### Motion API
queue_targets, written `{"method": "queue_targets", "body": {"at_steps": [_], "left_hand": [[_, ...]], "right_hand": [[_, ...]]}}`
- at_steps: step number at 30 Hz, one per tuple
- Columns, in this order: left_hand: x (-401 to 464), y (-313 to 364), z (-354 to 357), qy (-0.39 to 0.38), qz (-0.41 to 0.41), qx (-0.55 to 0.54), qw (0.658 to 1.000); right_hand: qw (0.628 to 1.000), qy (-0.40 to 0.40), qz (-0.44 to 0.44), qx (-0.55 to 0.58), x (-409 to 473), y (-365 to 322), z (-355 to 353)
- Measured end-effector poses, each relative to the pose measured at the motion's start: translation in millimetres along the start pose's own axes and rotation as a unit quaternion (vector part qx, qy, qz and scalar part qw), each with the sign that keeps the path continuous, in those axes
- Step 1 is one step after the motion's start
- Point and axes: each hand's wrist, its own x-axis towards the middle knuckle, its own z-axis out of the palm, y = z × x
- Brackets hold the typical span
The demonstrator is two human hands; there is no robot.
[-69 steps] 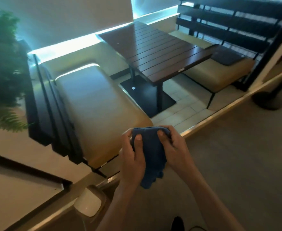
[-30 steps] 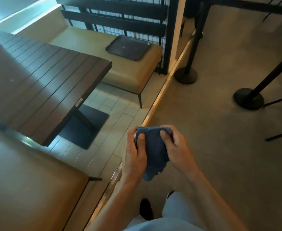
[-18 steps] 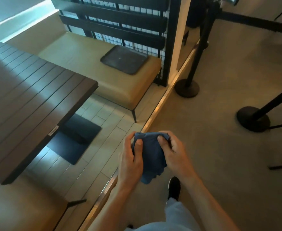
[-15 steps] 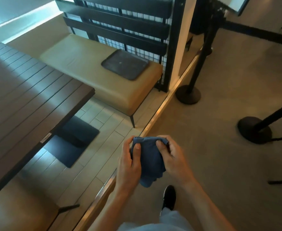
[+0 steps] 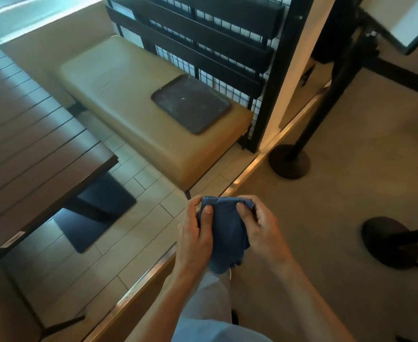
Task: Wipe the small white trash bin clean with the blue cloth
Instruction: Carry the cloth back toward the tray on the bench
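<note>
**Cloth in hand, bin out of sight**

The blue cloth (image 5: 225, 233) hangs bunched between two hands near the centre of the frame, its upper edge stretched across and its loose folds drooping toward 6 o'clock. The small white trash bin it is meant for appears nowhere in the head view. The left hand (image 5: 194, 239) grips the cloth's left side, thumb pressed flat on the fabric and fingers curled behind; the right hand (image 5: 261, 227) pinches the right corner, thumb on top. Both forearms rise from 6 o'clock, wrists close together. To do this step well, the cloth probably wants folding into a flat pad with a clean face outward before the bin is reached. At 11 o'clock a tan bench (image 5: 138, 104) carries a dark tray (image 5: 190, 102); a slatted table (image 5: 30, 134) sits at 9 o'clock and a stanchion base (image 5: 289, 161) at 2 o'clock.
</note>
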Motion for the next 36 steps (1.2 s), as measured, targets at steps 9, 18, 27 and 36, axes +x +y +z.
{"method": "queue_targets", "body": {"at_steps": [9, 18, 27, 36], "left_hand": [[161, -2, 41, 0.042, -0.001, 0.002, 0.999], [301, 4, 60, 0.070, -0.023, 0.008, 0.997], [399, 4, 93, 0.152, -0.068, 0.035, 0.985], [480, 2, 136, 0.246, -0.144, 0.059, 0.957]], "right_hand": [[0.999, -0.040, 0.026, -0.023, 180, 2, -30], [0.995, -0.086, 0.041, -0.013, 327, -17, -44], [0.982, -0.188, 0.018, -0.029, 462, -10, -62], [0.943, -0.327, 0.018, -0.048, 590, 9, -77]]}}
